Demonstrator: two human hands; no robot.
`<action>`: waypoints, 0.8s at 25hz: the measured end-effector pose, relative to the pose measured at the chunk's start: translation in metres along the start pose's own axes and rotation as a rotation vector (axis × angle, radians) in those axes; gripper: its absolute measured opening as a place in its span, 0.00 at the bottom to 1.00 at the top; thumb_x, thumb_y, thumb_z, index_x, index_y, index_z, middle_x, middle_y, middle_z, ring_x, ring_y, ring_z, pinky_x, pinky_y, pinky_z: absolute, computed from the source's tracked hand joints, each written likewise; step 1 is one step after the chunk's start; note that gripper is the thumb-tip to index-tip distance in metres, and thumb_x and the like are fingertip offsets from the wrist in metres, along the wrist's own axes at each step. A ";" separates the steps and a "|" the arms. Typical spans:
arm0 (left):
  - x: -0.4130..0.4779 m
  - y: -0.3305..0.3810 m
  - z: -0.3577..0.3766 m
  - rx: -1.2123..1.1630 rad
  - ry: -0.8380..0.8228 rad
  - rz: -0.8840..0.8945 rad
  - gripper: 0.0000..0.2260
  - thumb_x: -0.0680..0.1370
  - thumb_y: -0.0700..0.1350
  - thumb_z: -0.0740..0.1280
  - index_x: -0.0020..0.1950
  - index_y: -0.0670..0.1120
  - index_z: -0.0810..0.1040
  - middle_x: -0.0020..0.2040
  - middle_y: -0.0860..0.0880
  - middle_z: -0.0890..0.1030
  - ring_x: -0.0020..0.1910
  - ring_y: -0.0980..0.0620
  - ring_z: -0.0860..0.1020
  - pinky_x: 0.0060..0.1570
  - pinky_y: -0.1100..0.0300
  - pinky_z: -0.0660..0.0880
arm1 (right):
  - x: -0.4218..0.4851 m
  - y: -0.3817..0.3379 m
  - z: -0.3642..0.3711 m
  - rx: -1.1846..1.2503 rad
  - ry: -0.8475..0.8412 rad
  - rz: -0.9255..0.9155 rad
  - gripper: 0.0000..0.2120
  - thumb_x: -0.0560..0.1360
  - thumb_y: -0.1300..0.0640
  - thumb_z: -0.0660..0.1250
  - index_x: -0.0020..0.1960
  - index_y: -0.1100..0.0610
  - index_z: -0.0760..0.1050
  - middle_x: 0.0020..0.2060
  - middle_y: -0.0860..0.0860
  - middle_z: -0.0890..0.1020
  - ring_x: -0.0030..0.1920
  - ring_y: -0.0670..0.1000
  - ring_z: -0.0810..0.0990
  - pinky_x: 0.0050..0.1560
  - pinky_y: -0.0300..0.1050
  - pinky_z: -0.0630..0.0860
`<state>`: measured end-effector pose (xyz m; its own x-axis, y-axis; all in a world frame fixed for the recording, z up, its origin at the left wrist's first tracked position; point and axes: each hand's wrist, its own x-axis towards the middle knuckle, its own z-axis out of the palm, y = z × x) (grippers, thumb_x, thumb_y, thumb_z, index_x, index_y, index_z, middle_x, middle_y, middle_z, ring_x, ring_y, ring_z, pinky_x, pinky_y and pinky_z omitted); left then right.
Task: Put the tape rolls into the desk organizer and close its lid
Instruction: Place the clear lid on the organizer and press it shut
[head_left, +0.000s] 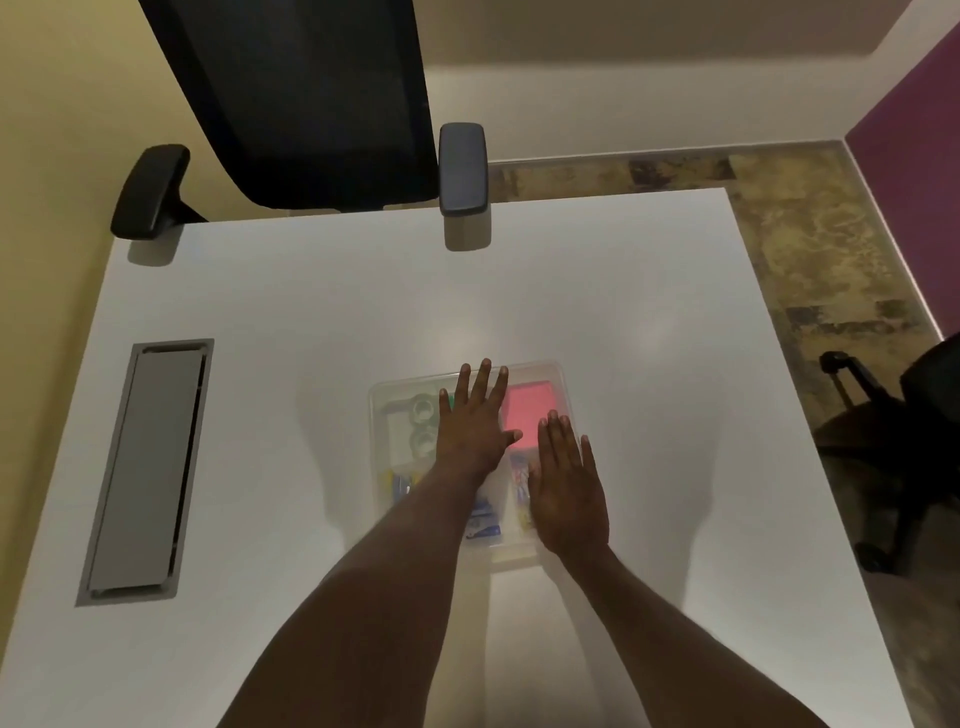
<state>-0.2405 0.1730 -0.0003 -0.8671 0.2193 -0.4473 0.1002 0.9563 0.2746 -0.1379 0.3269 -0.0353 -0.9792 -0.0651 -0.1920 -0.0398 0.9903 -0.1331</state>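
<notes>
A clear plastic desk organizer (385, 415) lies on the white table, and its see-through lid rests on top of it. Two tape rolls (423, 425) show through the lid in the left compartment, one behind the other. My left hand (474, 421) lies flat on the lid's middle, fingers spread. Over the lid's right near part my right hand (566, 491) also lies flat with its fingers apart. A pink pad (527, 410) shows through the lid between the two hands. Neither hand holds anything.
The white table (291, 322) has a grey cable hatch (148, 470) at its left. A black office chair (306, 104) stands at the far edge, a second chair (904, 441) on the floor to the right. Small blue and yellow items lie inside the organizer's near compartments.
</notes>
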 end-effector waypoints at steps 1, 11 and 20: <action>0.001 -0.001 0.001 0.003 0.006 0.000 0.43 0.82 0.63 0.64 0.86 0.55 0.40 0.86 0.51 0.36 0.86 0.44 0.35 0.84 0.38 0.42 | 0.000 0.001 0.003 -0.007 0.007 -0.001 0.29 0.85 0.47 0.50 0.83 0.58 0.49 0.83 0.55 0.52 0.83 0.56 0.47 0.81 0.59 0.54; -0.108 -0.074 0.078 -0.023 0.309 -0.017 0.28 0.89 0.57 0.50 0.87 0.52 0.47 0.87 0.54 0.46 0.87 0.53 0.41 0.86 0.45 0.48 | -0.003 0.001 0.003 -0.028 0.017 -0.032 0.30 0.86 0.46 0.42 0.82 0.61 0.48 0.83 0.58 0.51 0.83 0.58 0.47 0.80 0.62 0.53; -0.114 -0.085 0.087 -0.055 0.353 -0.007 0.28 0.88 0.58 0.51 0.87 0.52 0.51 0.87 0.54 0.51 0.87 0.53 0.45 0.86 0.47 0.49 | -0.003 -0.003 0.006 0.032 0.043 0.015 0.32 0.84 0.42 0.35 0.83 0.59 0.47 0.83 0.56 0.53 0.83 0.56 0.49 0.81 0.62 0.54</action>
<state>-0.1079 0.0834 -0.0464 -0.9838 0.1236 -0.1297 0.0760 0.9435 0.3224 -0.1332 0.3235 -0.0404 -0.9873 -0.0443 -0.1525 -0.0193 0.9867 -0.1617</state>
